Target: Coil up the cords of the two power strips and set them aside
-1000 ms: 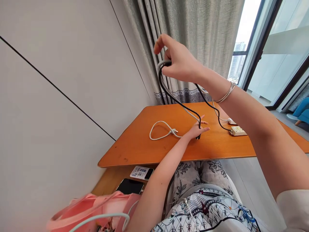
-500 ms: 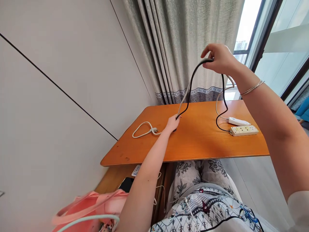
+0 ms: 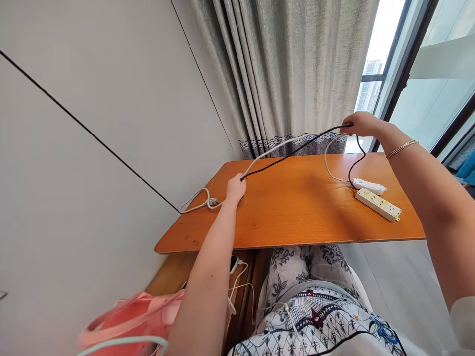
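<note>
My left hand [image 3: 236, 188] is closed around a black cord and a white cord, low over the left part of the table. Up and to the right, above the table's far side, my right hand [image 3: 359, 123] pinches the same two cords. Between my hands the black cord [image 3: 285, 157] and the white cord [image 3: 272, 149] run side by side in the air, slightly slack. From my right hand they drop to a cream power strip [image 3: 377, 203] and a slimmer white power strip [image 3: 369, 186]. A white plug [image 3: 212, 201] with looped cord lies left of my left hand.
The orange wooden table [image 3: 289, 212] stands against a pale wall [image 3: 111, 99], with a grey curtain [image 3: 297, 64] behind it. At lower left are a pink bag [image 3: 129, 316] and a white charging cable [image 3: 233, 291]. A window is at the right.
My hands have moved apart, the left one leftward and the right one down and rightward, stretching the cords between them. The cream strip has turned, and the plug has slid left.
</note>
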Available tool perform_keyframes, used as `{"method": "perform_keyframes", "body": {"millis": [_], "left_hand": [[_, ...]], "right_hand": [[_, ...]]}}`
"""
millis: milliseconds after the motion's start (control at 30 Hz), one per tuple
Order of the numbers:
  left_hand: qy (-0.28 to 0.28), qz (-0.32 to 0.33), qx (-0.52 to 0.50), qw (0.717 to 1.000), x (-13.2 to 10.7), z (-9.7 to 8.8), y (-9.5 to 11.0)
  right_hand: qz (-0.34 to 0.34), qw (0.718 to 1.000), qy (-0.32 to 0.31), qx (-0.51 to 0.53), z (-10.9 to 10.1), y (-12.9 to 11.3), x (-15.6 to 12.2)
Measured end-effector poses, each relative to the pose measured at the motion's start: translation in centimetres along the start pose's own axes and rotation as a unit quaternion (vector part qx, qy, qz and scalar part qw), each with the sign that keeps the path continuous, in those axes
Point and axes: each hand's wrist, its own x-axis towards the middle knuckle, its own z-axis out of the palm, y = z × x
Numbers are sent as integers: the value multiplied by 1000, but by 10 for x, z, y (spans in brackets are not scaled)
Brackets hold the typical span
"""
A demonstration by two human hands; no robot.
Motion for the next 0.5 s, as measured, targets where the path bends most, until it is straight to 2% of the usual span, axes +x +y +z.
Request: {"method": "perform_keyframes", "body": {"millis": [67, 133, 233, 300, 367, 400, 500], "left_hand": [[-14, -3, 2, 1000, -2, 4, -5], [-34, 3, -5, 999, -4, 14, -4], [-70, 29, -33, 997, -10, 38, 6], [-100, 54, -60, 992, -17, 59, 19], [-126, 72, -86, 986, -27, 81, 34], [-145, 84, -106, 980, -34, 93, 43], [-234, 129, -240, 933, -58, 127, 73]], "right_hand": [[3, 993, -35, 115, -7, -10, -4], [-10, 967, -36, 252, -16, -27, -6], [-29, 896, -23, 443, -34, -64, -7], [-25, 844, -18, 535, -45, -93, -6], [-24, 804, -14, 594, -53, -122, -5], [-27, 794, -2, 608, -55, -135, -4], [-35, 790, 56, 609, -56, -171, -3]]}}
